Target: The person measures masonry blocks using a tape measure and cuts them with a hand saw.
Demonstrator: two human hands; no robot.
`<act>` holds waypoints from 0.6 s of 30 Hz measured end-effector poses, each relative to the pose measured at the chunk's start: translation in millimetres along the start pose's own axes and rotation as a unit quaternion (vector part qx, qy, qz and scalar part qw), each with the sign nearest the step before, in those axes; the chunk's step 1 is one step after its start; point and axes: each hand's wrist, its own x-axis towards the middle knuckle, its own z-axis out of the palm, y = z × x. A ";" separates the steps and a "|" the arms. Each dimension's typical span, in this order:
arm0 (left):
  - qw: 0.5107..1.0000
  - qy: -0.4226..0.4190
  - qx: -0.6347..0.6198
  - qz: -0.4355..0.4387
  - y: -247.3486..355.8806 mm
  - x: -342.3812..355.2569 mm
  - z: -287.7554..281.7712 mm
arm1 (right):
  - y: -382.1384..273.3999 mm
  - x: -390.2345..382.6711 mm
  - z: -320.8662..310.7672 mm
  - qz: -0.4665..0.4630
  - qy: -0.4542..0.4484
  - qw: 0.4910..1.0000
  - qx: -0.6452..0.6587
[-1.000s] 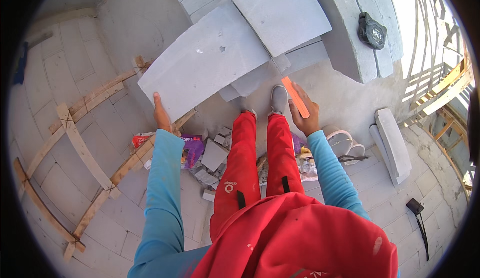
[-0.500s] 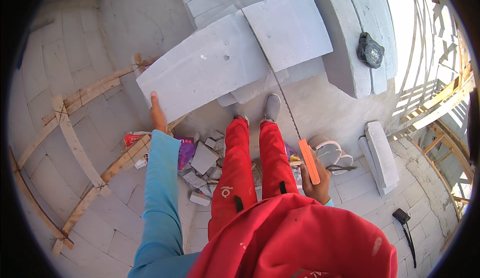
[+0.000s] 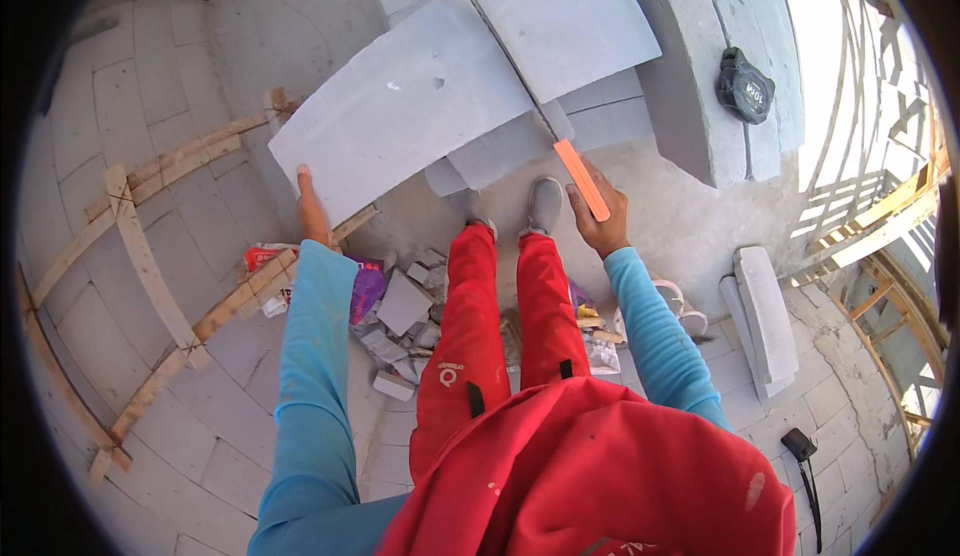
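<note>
My left hand point(image 3: 312, 206) grips the lower left end of a pale grey curved slab point(image 3: 400, 116), which lies on other stacked slabs. My right hand point(image 3: 603, 211) is closed on the orange handle point(image 3: 582, 180) of a saw, whose blade point(image 3: 515, 66) sits in a straight slot between that slab and a squarer piece point(image 3: 565, 31) to its right. Much of the blade is hidden in the slot. A black tape measure point(image 3: 744, 86) rests on thicker upright blocks point(image 3: 680, 116) further right.
Curved wooden battens point(image 3: 140, 256) lie at the left over block paving. Broken pieces point(image 3: 405, 306) and bags point(image 3: 365, 286) are around my legs. Two loose slabs point(image 3: 760, 321), buckets point(image 3: 680, 306) and a small black strapped object point(image 3: 800, 446) are at the right.
My right hand pulled the saw down toward me half a second ago, showing the toothed blade, and is now back up near the slab edge. My left hand stays on the slab.
</note>
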 end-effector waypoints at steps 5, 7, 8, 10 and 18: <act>0.998 0.039 0.030 -0.044 -3.3 -4.9 -5.9 | -131.8 17.8 -57.3 0.170 -0.022 0.983 0.072; 0.998 0.035 0.026 -0.043 -4.4 -1.3 -4.0 | -169.9 11.0 -93.4 0.218 -0.020 0.975 0.048; 0.999 0.025 0.014 -0.035 -4.6 -2.0 -3.0 | -178.1 1.3 -111.5 0.203 0.003 0.979 0.031; 1.000 0.015 -0.011 -0.024 -6.2 2.3 -3.0 | -183.4 -22.9 -152.4 0.179 0.068 0.981 -0.019; 0.994 -0.030 -0.073 -0.080 -8.2 6.5 -14.1 | -50.2 122.1 -241.9 0.094 0.271 0.906 -0.311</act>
